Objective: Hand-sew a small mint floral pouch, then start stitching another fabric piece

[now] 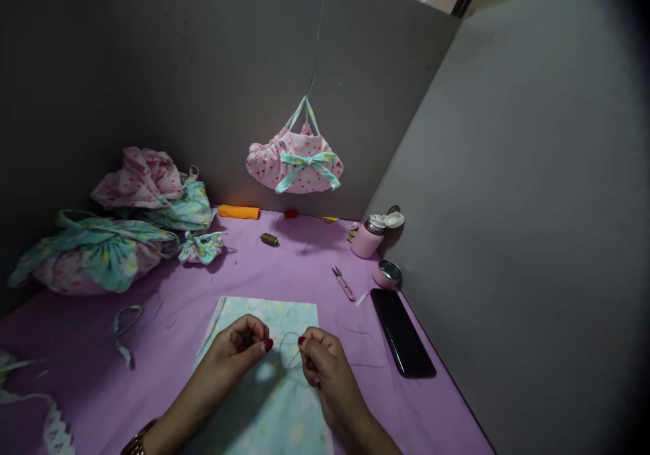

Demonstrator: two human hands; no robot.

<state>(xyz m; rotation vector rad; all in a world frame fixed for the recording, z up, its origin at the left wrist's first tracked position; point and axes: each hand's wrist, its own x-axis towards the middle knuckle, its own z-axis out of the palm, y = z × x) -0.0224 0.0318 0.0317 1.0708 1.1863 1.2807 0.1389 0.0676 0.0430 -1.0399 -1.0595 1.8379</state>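
Pinching a thin thread (285,338) between both hands, you hold it just above the pale floral cloth (284,411), which lies at the near edge of the purple table (167,347). Your left hand (238,348) has its fingers pressed together on one end, and your right hand (321,361) has its fingers closed on the other. Snips (344,283) and a phone (403,341) lie to the right.

Dim, soft overhead light leaves the grey partition walls (518,191) murky, corners vignetted dark, edges bent, and the near hands slightly blurred.
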